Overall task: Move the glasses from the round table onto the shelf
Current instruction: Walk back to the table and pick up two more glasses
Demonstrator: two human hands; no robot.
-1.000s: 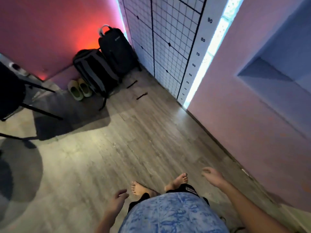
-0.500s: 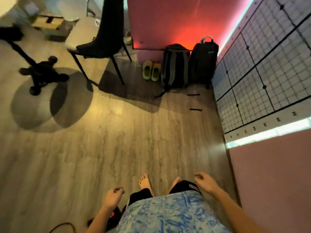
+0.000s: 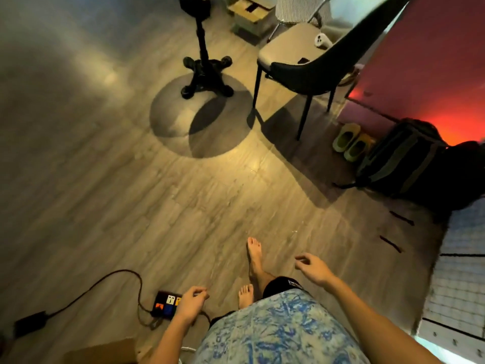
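Fingers of my left hand and right hand hang loosely curled, holding nothing, since I am walking for a pickup. Ahead stands the round table's pedestal beside a chair; glasses and shelf are out of view.

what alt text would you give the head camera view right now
A person stands barefoot on a wood floor, left hand and right hand both empty, facing a black pedestal table base and a dark chair. A power strip lies by the left hand; backpacks sit at right.
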